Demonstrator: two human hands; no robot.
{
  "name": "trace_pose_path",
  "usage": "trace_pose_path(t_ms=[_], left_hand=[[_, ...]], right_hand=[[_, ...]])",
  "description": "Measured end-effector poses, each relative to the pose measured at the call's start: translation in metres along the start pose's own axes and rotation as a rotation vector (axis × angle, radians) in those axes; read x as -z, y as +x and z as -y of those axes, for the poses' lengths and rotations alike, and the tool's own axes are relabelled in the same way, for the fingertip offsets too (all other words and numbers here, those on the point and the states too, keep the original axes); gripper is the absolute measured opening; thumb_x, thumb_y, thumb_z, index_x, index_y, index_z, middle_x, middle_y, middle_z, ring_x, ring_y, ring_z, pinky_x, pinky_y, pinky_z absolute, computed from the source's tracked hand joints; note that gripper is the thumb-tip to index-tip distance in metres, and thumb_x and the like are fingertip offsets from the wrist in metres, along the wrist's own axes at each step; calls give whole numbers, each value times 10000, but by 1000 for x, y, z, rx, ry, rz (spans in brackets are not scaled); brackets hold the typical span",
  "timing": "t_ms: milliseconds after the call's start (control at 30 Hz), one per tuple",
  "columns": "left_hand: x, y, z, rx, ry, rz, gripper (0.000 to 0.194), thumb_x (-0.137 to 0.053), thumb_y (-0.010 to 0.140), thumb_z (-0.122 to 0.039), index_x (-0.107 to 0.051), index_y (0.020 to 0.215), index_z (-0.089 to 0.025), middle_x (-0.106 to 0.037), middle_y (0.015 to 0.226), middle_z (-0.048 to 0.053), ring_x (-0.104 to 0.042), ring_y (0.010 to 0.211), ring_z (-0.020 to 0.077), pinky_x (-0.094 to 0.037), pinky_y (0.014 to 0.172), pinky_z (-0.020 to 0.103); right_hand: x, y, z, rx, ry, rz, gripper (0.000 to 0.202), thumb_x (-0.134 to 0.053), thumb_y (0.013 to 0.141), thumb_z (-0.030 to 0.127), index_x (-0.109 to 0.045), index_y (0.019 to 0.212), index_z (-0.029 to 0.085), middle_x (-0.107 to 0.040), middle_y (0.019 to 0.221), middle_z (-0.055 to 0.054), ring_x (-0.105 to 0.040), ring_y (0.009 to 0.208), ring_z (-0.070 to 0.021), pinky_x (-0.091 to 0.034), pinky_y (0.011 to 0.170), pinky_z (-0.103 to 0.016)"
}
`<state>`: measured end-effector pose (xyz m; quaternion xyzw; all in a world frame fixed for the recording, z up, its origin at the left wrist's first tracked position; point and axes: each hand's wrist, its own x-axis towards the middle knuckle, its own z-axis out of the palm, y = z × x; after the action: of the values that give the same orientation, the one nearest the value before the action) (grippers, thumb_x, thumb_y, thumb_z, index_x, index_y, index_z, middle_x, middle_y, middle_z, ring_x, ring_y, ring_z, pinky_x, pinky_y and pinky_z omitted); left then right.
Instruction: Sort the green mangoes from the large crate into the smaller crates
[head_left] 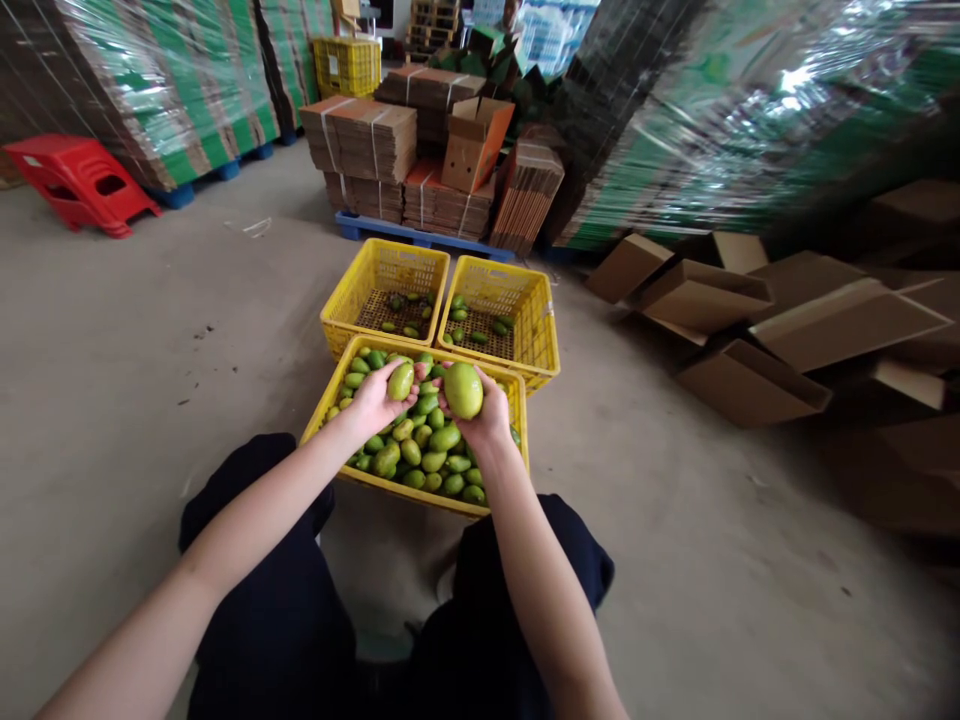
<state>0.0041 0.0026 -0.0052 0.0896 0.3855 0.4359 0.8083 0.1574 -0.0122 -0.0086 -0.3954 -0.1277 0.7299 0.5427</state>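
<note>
My left hand is closed around a small yellow-green mango. A larger, rounder green mango sits in my right hand, its fingers curled behind the fruit. Both hands are above a yellow plastic crate full of green mangoes, some yellower than others. Just behind it stand two more yellow crates side by side. The left one and the right one each hold a few green fruits on the bottom.
Behind the crates, bundled flat cardboard and an open box rest on a blue pallet. Opened cartons lie at right. A red stool is at far left. Wrapped stacks flank the floor. A person is at the back.
</note>
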Motion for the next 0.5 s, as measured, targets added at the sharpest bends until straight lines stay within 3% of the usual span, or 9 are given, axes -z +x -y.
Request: trace_pose_path(t_ms=[133,233,300,400,500], left_hand=[[-1,0,2,-51,12,-12,329,-410,1022,-264,-650,874,-95,-623,687,24,-510,452,52,-437,423,141],[-4,-2,1,-103,51,15,102,-570,906,-86,-634,834,-120,-594,680,-10,-464,440,21,-382,410,108],[-6,-2,1,-109,53,28,148,-588,830,14,-603,766,-118,-569,663,-19,-436,434,9,-347,399,100],[-7,0,0,-111,-3,-2,172,-566,852,-25,-569,708,-119,-567,666,3,-446,457,18,-345,402,103],[-5,4,0,-141,-34,-48,180,-533,907,-114,-587,736,-129,-602,685,33,-539,536,61,-444,473,127]], right_hand=[[-1,0,0,21,-18,-31,256,-498,900,379,-633,813,180,-654,593,-22,-561,463,-152,-411,366,-235],[-2,-2,0,48,-22,-25,141,-594,839,303,-631,798,173,-649,605,-1,-566,482,-133,-381,346,-206],[-2,-3,0,53,-13,-27,43,-640,774,212,-622,779,174,-642,599,11,-566,492,-121,-345,329,-182],[0,-3,1,3,29,-22,46,-622,764,214,-602,748,175,-657,609,-12,-556,493,-119,-351,332,-177],[3,-2,1,-60,67,-80,130,-584,804,297,-607,759,177,-681,620,-40,-577,508,-139,-436,378,-208]])
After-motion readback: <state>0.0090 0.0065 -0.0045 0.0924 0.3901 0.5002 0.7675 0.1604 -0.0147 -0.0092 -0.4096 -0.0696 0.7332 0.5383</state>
